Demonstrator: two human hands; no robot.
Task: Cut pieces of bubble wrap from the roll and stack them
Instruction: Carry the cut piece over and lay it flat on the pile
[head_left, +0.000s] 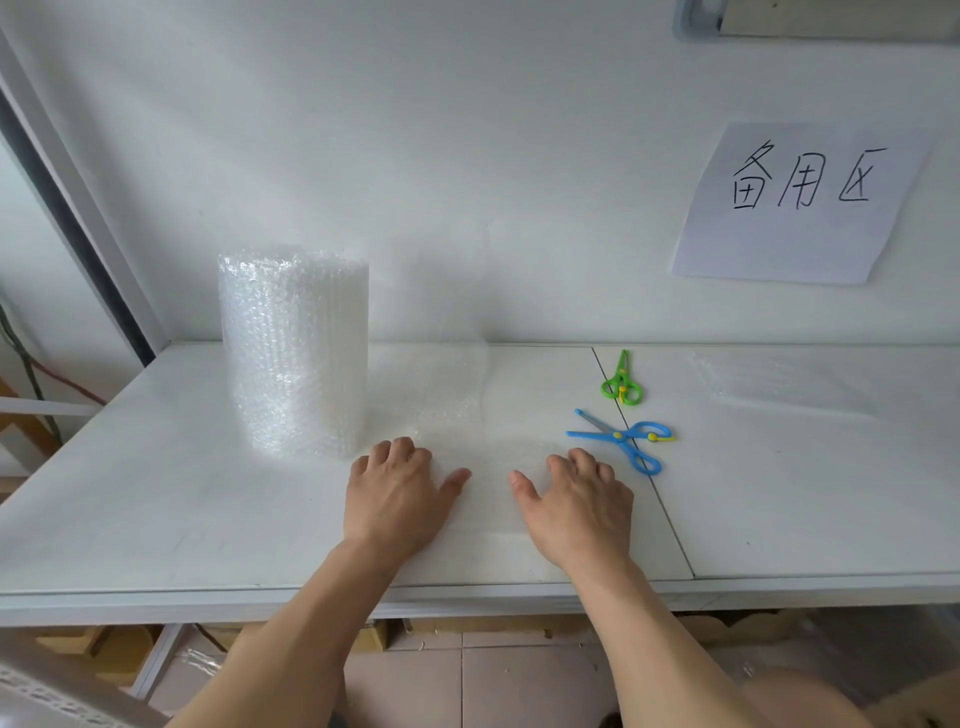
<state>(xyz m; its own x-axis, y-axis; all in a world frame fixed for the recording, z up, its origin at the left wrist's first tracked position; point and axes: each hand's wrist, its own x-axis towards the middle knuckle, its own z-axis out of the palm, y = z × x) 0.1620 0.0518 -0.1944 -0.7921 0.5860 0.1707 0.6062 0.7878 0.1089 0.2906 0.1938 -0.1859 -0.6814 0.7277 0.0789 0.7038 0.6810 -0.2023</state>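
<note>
I am pressing both hands flat on the loose sheet (488, 457) that is trailing off the roll (293, 353): my left hand (397, 493) and right hand (576, 501) are lying palm down, fingers spread and gripping nothing. The roll is standing upright just beyond my left hand, on the worktop (156, 493). I am judging this to be the smoothing step, ahead of a cut. The blue scissors (623, 439) are lying just past my right fingertips, the green pair (622, 379) farther out. Cut pieces (789, 379) seem to be lying well to my right, though they are faint. Next I am needing my right hand to lift off and take the scissors while my left is pinning the sheet.
</note>
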